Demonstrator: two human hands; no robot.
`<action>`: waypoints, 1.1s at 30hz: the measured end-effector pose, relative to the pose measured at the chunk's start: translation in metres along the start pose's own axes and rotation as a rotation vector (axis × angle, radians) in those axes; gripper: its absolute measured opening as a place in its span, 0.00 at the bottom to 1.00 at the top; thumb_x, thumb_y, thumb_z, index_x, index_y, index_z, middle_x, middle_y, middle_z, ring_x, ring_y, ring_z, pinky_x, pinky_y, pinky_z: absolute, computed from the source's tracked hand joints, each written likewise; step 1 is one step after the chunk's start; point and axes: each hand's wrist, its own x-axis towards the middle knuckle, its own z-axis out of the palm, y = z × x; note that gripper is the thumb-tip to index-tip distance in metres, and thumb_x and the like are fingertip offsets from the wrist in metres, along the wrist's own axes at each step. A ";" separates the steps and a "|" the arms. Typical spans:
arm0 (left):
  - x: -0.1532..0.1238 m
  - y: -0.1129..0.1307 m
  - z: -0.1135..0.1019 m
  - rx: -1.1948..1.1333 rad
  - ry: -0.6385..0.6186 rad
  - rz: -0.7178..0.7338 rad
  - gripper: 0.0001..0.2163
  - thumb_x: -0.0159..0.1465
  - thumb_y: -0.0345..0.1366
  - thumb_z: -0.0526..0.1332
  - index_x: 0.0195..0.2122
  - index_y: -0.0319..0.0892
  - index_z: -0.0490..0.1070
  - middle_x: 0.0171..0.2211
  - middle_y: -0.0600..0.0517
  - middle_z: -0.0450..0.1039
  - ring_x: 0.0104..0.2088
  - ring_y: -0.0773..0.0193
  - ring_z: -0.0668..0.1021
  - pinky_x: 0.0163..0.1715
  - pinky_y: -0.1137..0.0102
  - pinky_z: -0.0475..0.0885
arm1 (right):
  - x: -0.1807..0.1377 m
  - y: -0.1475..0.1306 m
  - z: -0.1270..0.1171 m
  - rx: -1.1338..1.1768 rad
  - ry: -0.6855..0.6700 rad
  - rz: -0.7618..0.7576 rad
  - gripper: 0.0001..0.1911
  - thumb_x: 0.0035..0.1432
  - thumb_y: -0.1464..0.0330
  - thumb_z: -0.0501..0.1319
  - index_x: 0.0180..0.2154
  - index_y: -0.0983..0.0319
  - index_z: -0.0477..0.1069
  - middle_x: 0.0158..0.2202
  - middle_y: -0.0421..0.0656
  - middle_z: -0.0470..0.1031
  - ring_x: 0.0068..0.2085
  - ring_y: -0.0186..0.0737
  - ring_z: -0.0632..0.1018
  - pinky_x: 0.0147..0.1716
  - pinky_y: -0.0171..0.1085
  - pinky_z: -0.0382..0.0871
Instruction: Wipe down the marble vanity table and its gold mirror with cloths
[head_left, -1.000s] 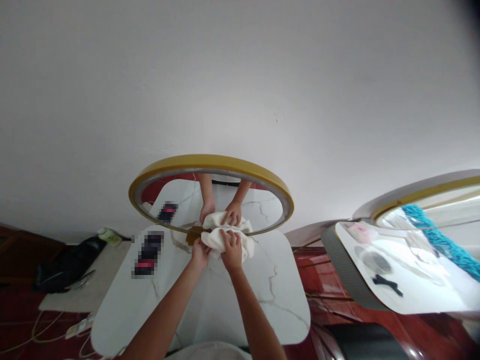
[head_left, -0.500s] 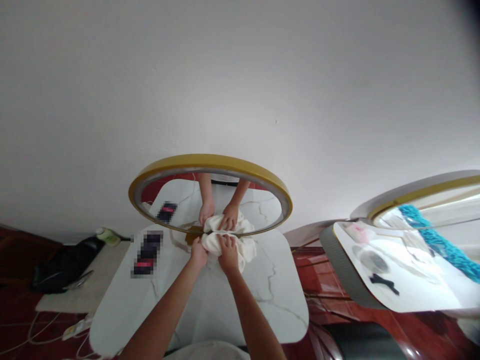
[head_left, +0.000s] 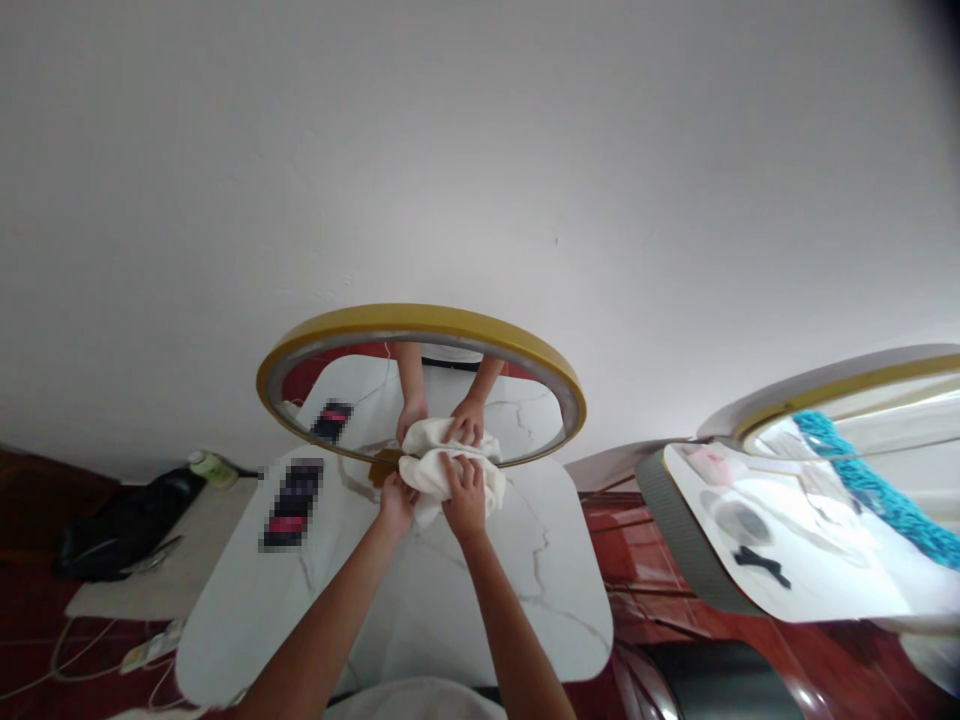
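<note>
both hands, left hand and right hand, clutch a bunched white cloth (against the gold-rimmed mirror).

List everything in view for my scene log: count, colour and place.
cloth: 1, white, bunched at the mirror's foot
mirror: 1, gold rim, oval, at the table's far edge
table: 1, white marble, centre
blurred item: 1, dark and pink, on the table's left
bag: 1, black, on the low surface at left
bottle: 1, green, behind the bag
second table: 1, white, right
second mirror: 1, gold rim, right
left hand: 1, grip on cloth
right hand: 1, grip on cloth
</note>
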 end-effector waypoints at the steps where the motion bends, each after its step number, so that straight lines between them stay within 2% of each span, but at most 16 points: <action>1: 0.000 0.000 0.001 -0.004 -0.009 0.002 0.09 0.64 0.34 0.50 0.38 0.42 0.69 0.33 0.50 0.73 0.31 0.62 0.76 0.30 0.69 0.68 | -0.001 0.000 0.004 -0.006 -0.020 0.000 0.42 0.45 0.81 0.54 0.62 0.53 0.53 0.57 0.46 0.59 0.58 0.50 0.57 0.56 0.50 0.53; 6: 0.000 0.000 0.004 0.000 -0.046 0.007 0.12 0.65 0.35 0.48 0.37 0.41 0.70 0.31 0.51 0.73 0.28 0.64 0.76 0.28 0.71 0.68 | -0.013 -0.001 0.026 -0.064 -0.183 0.039 0.46 0.43 0.82 0.53 0.63 0.49 0.49 0.60 0.42 0.58 0.59 0.50 0.57 0.53 0.46 0.58; 9: -0.001 0.001 0.004 0.013 -0.051 0.004 0.13 0.66 0.36 0.46 0.38 0.41 0.70 0.30 0.52 0.73 0.28 0.64 0.76 0.27 0.72 0.68 | -0.017 -0.003 0.031 -0.113 -0.247 0.072 0.47 0.44 0.83 0.52 0.63 0.47 0.47 0.62 0.41 0.57 0.60 0.50 0.56 0.51 0.46 0.60; 12: -0.001 0.002 0.002 0.020 -0.052 -0.008 0.14 0.66 0.37 0.45 0.40 0.41 0.69 0.32 0.51 0.74 0.29 0.64 0.76 0.26 0.71 0.68 | -0.017 -0.005 0.025 -0.142 -0.226 0.055 0.47 0.44 0.83 0.51 0.64 0.48 0.44 0.62 0.42 0.55 0.62 0.51 0.54 0.51 0.46 0.60; 15: 0.000 0.003 -0.001 0.020 -0.045 -0.023 0.13 0.66 0.37 0.46 0.41 0.41 0.68 0.33 0.50 0.74 0.29 0.63 0.76 0.26 0.71 0.68 | -0.013 -0.006 0.013 -0.136 -0.138 0.026 0.47 0.46 0.83 0.51 0.64 0.48 0.42 0.63 0.42 0.55 0.63 0.51 0.52 0.52 0.48 0.59; 20: 0.002 0.003 -0.004 0.022 -0.014 -0.026 0.12 0.66 0.37 0.47 0.38 0.42 0.68 0.31 0.49 0.72 0.28 0.63 0.75 0.26 0.71 0.67 | -0.009 -0.004 0.004 -0.129 -0.022 0.037 0.45 0.48 0.83 0.50 0.64 0.47 0.43 0.62 0.42 0.55 0.63 0.52 0.52 0.54 0.51 0.57; 23: 0.003 0.003 -0.003 0.026 -0.009 -0.023 0.12 0.66 0.37 0.47 0.38 0.42 0.69 0.31 0.49 0.72 0.29 0.63 0.75 0.27 0.71 0.67 | -0.012 -0.001 0.011 -0.146 -0.056 0.035 0.46 0.48 0.83 0.50 0.64 0.47 0.42 0.62 0.42 0.55 0.63 0.51 0.53 0.54 0.50 0.58; 29: 0.001 0.006 -0.001 0.035 -0.021 -0.024 0.12 0.65 0.36 0.48 0.40 0.43 0.70 0.37 0.51 0.74 0.32 0.64 0.76 0.30 0.71 0.67 | -0.024 0.002 0.030 -0.201 -0.262 0.083 0.48 0.46 0.84 0.49 0.64 0.46 0.39 0.64 0.40 0.53 0.63 0.49 0.54 0.50 0.47 0.61; 33: 0.001 0.009 -0.004 0.045 0.001 -0.038 0.13 0.66 0.38 0.47 0.38 0.42 0.70 0.34 0.51 0.73 0.31 0.64 0.76 0.29 0.71 0.67 | -0.023 0.001 0.026 -0.208 -0.266 0.080 0.48 0.45 0.84 0.50 0.64 0.47 0.39 0.64 0.40 0.53 0.63 0.48 0.54 0.51 0.46 0.60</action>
